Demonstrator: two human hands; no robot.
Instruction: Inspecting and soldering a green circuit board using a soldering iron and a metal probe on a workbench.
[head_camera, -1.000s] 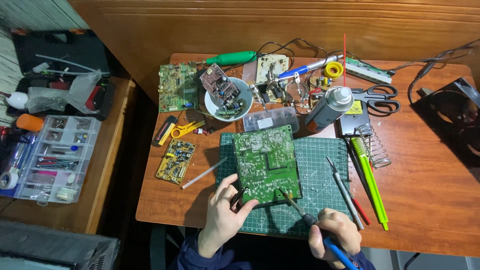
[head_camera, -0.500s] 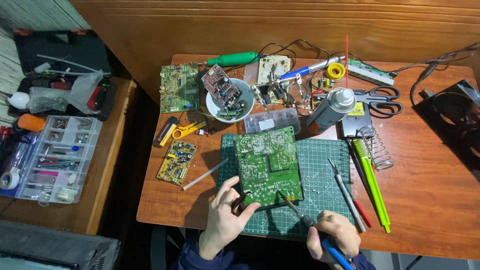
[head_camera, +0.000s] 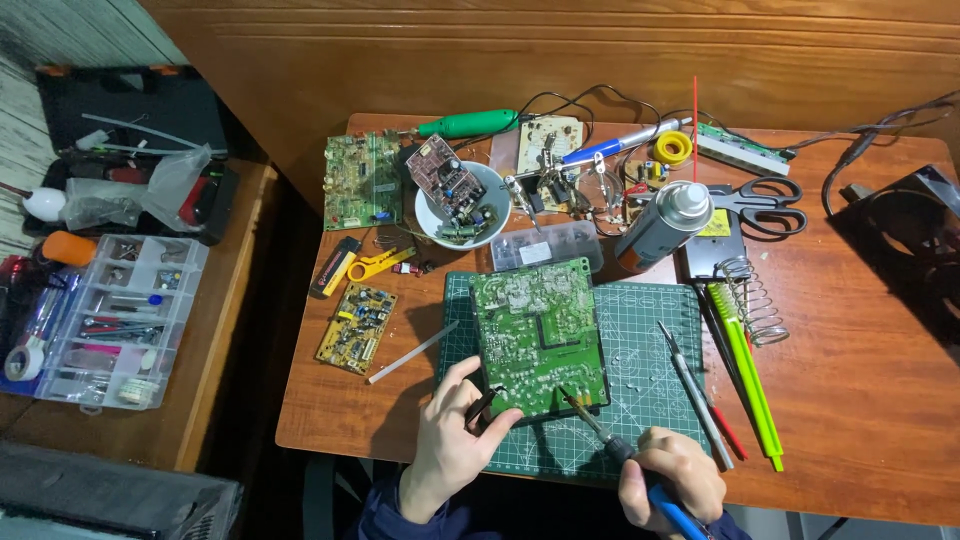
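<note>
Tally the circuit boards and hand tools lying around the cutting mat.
Circuit boards: 5, namely the large green board held by the left hand, yellow board, green board, board in bowl, pale board.
Scissors: 1.
Soldering iron in right hand: 1.
Total: 7.

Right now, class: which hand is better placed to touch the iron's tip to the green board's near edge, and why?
Probably the right hand: it grips the soldering iron, its tip at the green circuit board. The left hand steadies the board's corner.
</note>
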